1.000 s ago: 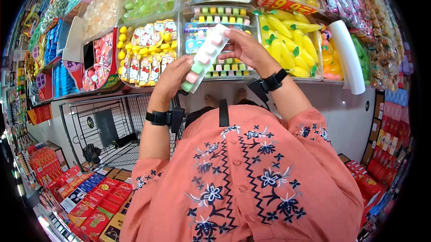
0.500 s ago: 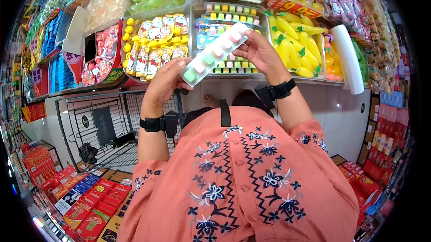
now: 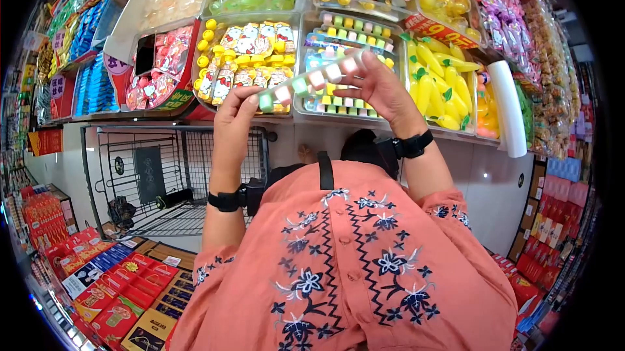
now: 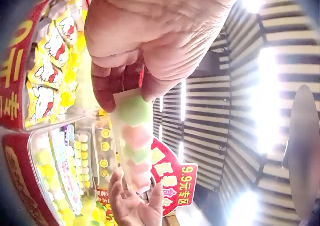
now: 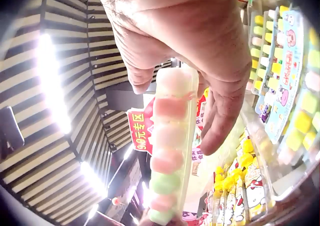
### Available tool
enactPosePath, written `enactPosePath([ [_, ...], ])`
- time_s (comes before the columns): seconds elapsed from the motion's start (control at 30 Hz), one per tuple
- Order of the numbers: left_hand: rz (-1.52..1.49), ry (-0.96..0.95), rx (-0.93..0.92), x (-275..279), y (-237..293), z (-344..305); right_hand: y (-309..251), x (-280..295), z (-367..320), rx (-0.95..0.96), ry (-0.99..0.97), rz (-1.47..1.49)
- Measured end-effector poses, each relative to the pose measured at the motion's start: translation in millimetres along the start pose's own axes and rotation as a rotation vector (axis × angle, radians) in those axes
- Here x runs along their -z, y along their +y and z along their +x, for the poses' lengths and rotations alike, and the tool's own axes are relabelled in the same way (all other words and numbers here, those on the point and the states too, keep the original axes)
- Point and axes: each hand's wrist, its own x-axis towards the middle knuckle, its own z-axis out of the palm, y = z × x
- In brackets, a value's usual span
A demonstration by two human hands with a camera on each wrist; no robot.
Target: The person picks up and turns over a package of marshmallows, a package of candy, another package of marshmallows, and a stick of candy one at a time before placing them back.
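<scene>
A long, narrow clear pack of candies (image 3: 317,80), with a single row of pink, white and green pieces, hangs at a slant above the display. My left hand (image 3: 232,123) pinches its lower, green end between thumb and fingers. At the raised end my right hand (image 3: 388,97) holds the pack by its edges, thumb on one side and fingers on the other. In the right wrist view the row of candies (image 5: 167,136) runs away from the palm. Directly below is a clear bin (image 3: 338,114) of similar candy packs, partly covered by the right hand.
Left of that bin sit cartoon-cat pouches (image 3: 250,78) with yellow caps; to its right are yellow banana-shaped packs (image 3: 430,84). A phone (image 3: 145,55) lies on pink packets. A white roll (image 3: 508,109) stands at the right. A wire shopping cart (image 3: 176,133) is by the left arm.
Both hands have tipped the candy pack from steep to flatter, so its side now faces up more. The view has shifted slightly, and the grip at both ends stays.
</scene>
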Motion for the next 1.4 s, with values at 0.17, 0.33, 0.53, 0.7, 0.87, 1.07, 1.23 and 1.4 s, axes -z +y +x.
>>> enactPosePath([
  [0.17,0.411,0.011,-0.444,-11.0,26.0,-14.8,-7.0,-12.7,-3.9,0.053,-0.039,-0.101],
  [0.33,0.617,0.065,-0.597,-13.6,27.1,-22.4,-17.9,-19.9,-6.5,0.138,-0.089,-0.106],
  [0.53,0.403,0.069,-0.46,-15.8,17.1,-21.9,-30.6,-25.8,-9.9,0.194,-0.145,-0.161],
  [0.7,0.303,0.005,-0.363,-15.6,18.1,-19.9,-37.4,-28.3,-13.3,0.228,-0.152,-0.18],
  [0.87,0.241,0.013,-0.382,-22.2,21.3,-12.3,-43.5,-25.3,-13.2,0.263,-0.189,-0.166],
  [1.07,0.137,0.019,-0.357,-30.7,23.8,-5.3,-51.1,-28.7,-18.4,0.284,-0.182,-0.151],
  [1.23,0.073,0.004,-0.3,-36.6,25.6,-1.7,-53.1,-21.0,-19.7,0.283,-0.148,-0.184],
  [1.4,0.134,-0.024,-0.331,-33.4,21.9,3.3,-55.2,-20.1,-21.6,0.293,-0.166,-0.166],
])
